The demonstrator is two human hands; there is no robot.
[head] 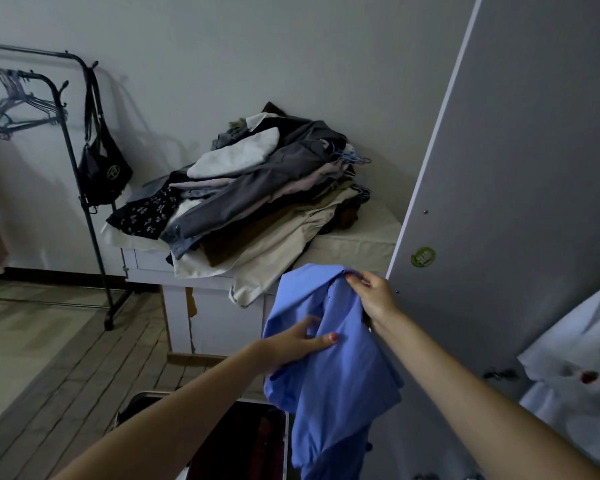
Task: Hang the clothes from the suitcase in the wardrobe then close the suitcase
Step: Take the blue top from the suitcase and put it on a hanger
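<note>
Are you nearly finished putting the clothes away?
Not yet. One white garment already seems to hang past the wardrobe door. Right now the right hand pinches the blue shirt near its top while the left hand holds its middle; no hanger shows on it. The suitcase below is still open, with dark clothes apparently inside, so hanging and closing remain.

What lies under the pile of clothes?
The pile of clothes rests on a pale cloth spread over a white cabinet. The cabinet's top is hidden by them.
</note>
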